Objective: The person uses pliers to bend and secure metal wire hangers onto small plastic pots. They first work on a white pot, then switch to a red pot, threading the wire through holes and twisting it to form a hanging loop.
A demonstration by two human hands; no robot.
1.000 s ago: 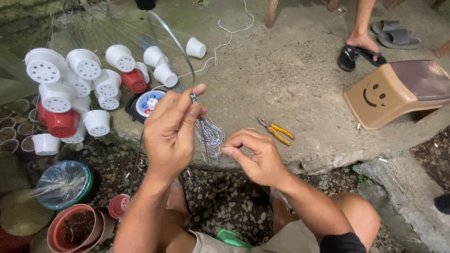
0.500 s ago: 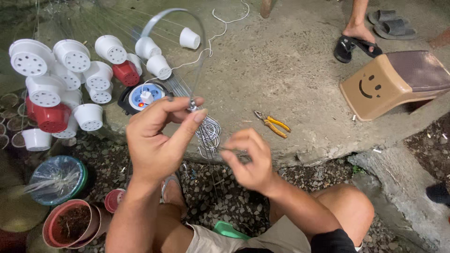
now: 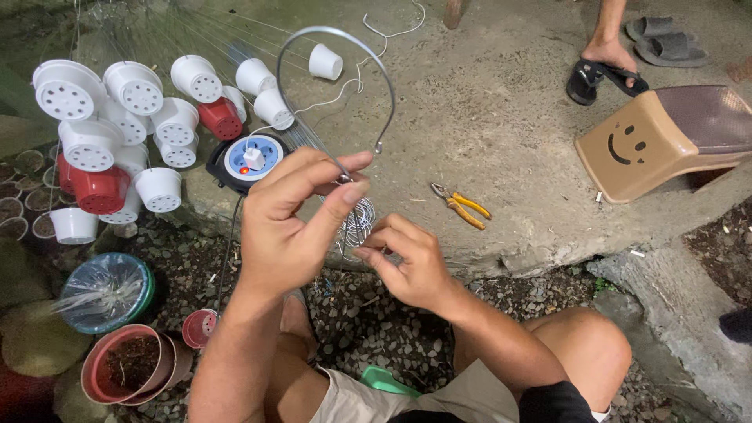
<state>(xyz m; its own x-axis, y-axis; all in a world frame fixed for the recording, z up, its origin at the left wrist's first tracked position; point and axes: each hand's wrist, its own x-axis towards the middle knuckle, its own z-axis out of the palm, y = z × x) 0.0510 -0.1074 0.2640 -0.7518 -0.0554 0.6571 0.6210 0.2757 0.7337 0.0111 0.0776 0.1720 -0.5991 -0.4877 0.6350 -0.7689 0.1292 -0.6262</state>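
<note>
Head view, looking straight down: the left hand (image 3: 286, 223) is up and pinched shut on the curved grey metal wire hook (image 3: 337, 78), thumb and forefinger meeting right where the hook's stem runs into the coil of thin silvery wire (image 3: 356, 223). The hook arches above the hand, its free tip hanging down on the right side, clear of everything.

The right hand (image 3: 411, 262) sits just below and beside the coil, fingers curled in, fingertips closed on the lower strands of that same thin wire. So both hands are gripping one piece, hook above, windings between them, held in the air over the edge of the rough grey concrete slab (image 3: 501, 117).

To do this winding well, I'd judge the left pinch should stay firm at the stem so the hook doesn't spin, while the right keeps the strand taut and lays each turn snug beside its neighbour. Slack is the risk here: loose loops would slide along the stem.

The yellow-handled pliers (image 3: 462, 205) lie on the slab, near the right hand, untouched. Farther left, a cluster of white and red plastic plant pots (image 3: 133, 117) lies tipped on its sides, with a round blue-and-white extension reel (image 3: 251, 160) just beside it.
</note>
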